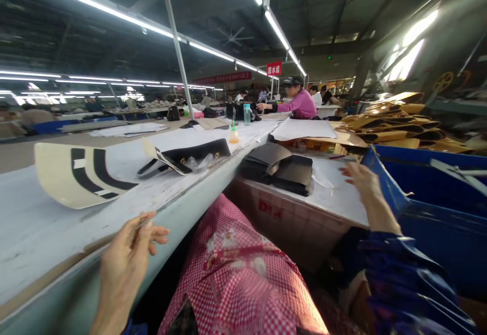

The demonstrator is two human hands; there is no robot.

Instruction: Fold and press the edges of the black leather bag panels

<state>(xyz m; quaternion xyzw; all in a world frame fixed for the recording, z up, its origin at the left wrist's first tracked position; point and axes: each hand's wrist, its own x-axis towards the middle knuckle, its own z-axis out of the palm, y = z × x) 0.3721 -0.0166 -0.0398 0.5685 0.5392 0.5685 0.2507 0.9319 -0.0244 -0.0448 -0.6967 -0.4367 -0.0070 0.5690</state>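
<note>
Head camera: the left hand (131, 246) hung by the near edge of the bench (34, 244), fingers curled, though from my remote seat I could not tell whether they pinched anything; the right hand (361, 183), fingers apart and nothing visible in them, was poised beside a blue bin (437, 228). A black panel (207, 152) lay close to the bench's edge, and a stack of dark pieces (283, 168) sat on the side table (342, 200). I judged that a brushing forearm could drag the panel off, a knock could tip the nozzled bottle (233, 135), and a hasty swing could strike the bin.
</note>
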